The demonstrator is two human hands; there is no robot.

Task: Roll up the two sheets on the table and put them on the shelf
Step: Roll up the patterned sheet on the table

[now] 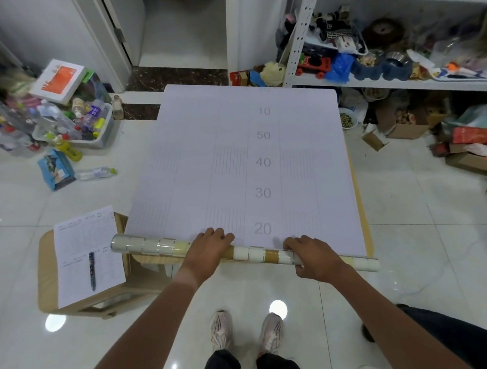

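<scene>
Both hands, left hand (211,240) and right hand (313,255), gripping rolled sheet (241,252) at 6 o'clock; printed 20, 30, 40, 50, 10 toward 12.

pale lilac sheet (235,162) with grey numbers, white-and-tan checked roll (250,253), white shelf (402,82)

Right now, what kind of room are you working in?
Probably a storeroom or a cluttered workroom indoors: a white metal shelf heaped with toys and odds and ends, a bin of plastic bottles on the tiled floor, and open cardboard boxes beside it.
</scene>
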